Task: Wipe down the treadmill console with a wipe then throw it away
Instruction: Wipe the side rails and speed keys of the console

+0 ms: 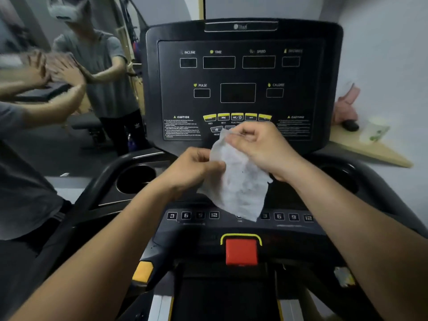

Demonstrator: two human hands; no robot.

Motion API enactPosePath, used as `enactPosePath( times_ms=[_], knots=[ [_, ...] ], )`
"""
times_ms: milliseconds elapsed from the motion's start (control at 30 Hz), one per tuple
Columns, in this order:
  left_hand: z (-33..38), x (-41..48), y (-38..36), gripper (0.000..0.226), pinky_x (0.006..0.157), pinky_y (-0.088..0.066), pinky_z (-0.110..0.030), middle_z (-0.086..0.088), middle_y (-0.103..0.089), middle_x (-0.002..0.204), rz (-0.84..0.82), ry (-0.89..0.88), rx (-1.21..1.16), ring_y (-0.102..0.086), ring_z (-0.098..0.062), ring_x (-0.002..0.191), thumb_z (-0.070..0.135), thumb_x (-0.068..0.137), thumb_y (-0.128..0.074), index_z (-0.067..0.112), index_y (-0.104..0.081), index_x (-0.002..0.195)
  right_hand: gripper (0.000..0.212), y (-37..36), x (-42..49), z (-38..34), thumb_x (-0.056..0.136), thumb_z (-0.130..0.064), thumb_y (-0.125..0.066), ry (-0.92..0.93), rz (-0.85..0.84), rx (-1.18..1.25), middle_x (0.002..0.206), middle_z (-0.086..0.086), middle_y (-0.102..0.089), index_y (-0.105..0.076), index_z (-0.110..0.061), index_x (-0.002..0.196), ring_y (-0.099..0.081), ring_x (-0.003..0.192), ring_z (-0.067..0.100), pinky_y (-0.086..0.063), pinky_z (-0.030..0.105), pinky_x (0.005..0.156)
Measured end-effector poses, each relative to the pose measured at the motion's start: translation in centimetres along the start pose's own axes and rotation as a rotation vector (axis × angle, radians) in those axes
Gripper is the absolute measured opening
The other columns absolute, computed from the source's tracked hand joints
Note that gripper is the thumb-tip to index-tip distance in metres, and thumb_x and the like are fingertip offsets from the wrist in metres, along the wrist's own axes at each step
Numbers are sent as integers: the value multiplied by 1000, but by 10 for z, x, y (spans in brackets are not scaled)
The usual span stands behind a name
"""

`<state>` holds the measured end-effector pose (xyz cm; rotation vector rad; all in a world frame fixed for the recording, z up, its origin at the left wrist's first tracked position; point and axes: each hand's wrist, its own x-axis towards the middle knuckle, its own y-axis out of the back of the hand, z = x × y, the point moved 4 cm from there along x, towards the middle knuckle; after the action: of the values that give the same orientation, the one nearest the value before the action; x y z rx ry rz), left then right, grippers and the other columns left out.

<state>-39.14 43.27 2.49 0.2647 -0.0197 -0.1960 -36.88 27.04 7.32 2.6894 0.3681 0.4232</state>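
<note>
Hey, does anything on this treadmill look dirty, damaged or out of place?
The wipe, held between the left hand and right hand, is crumpled with dark specks, so it looks soiled. Low on the right, a ragged pale patch may be a worn sticker; too blurred to tell. The console looks intact.
</note>
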Motion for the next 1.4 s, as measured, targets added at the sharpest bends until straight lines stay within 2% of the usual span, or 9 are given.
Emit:
enactPosePath(
  times_ms=[167,333,500,700,800,933,1067,1233,1400],
  knots=[
    [5,8,7,23,70,-51,-30,-12,-72,86,32,11,-209,-64,-17,74,12,98,-53,3,-72,89,40,18,-3,-5,68,-25,-85,-67,-154,-502,71,1,-61,-66,-2,94,-53,59,17,-42,31,56],
    [0,13,-13,31,71,-55,-30,-9,-74,84,-88,158,-354,-68,-19,74,14,100,-49,7,-75,84,10,23,-18,-32,77,-8,-65,418,259,-697,78,-4,-59,-64,-18,78,-54,67,18,-44,31,56],
    [5,13,-8,42,63,-59,-36,-15,-72,99,-126,236,-683,-73,-24,81,18,102,-28,-1,-64,115,19,-9,-55,24,69,-8,-76,594,-85,-1048,88,-1,-61,-69,-18,85,-56,79,22,-48,36,63],
    [10,0,1,44,56,-57,-31,-3,-71,71,-126,180,-539,-69,-14,64,18,102,-26,8,-68,97,32,22,-43,30,80,-41,-74,64,190,-242,110,-9,-63,-66,-29,108,-58,100,6,-47,26,82],
    [21,-11,9,50,56,-55,-27,-5,-75,83,-202,82,-482,-70,-14,73,12,101,-27,12,-77,94,54,2,-28,31,79,-34,-78,-211,-105,-1,126,-8,-61,-57,-27,128,-58,115,7,-48,32,101],
    [22,-29,39,27,61,-54,-26,-5,-74,90,-162,-32,-323,-66,-15,76,7,90,-56,21,-76,101,25,-20,-23,28,79,-15,-77,-234,-235,183,93,9,-71,-66,-10,101,-65,90,19,-48,45,99],
    [16,-47,70,56,42,-37,-15,0,-52,54,-72,-120,-227,-45,-8,44,-18,79,-57,28,-73,106,7,-29,-19,22,88,-15,-67,-206,-209,226,87,16,-69,-67,-9,90,-63,85,29,-52,43,88],
    [9,-65,86,51,56,-31,-46,-39,-58,83,70,-185,-79,-45,-34,69,-14,73,-57,27,-73,100,40,-50,-14,16,100,-36,-47,-251,-157,339,99,13,-73,-67,-1,99,-69,98,28,-50,46,98],
    [-1,-81,93,39,73,-34,-50,-3,-77,90,192,-184,-56,-50,-35,84,-11,78,-57,21,-79,78,14,-72,-13,6,81,-13,-76,-128,-238,213,81,7,-65,-64,-11,88,-62,77,19,-50,36,71]
  ],
)
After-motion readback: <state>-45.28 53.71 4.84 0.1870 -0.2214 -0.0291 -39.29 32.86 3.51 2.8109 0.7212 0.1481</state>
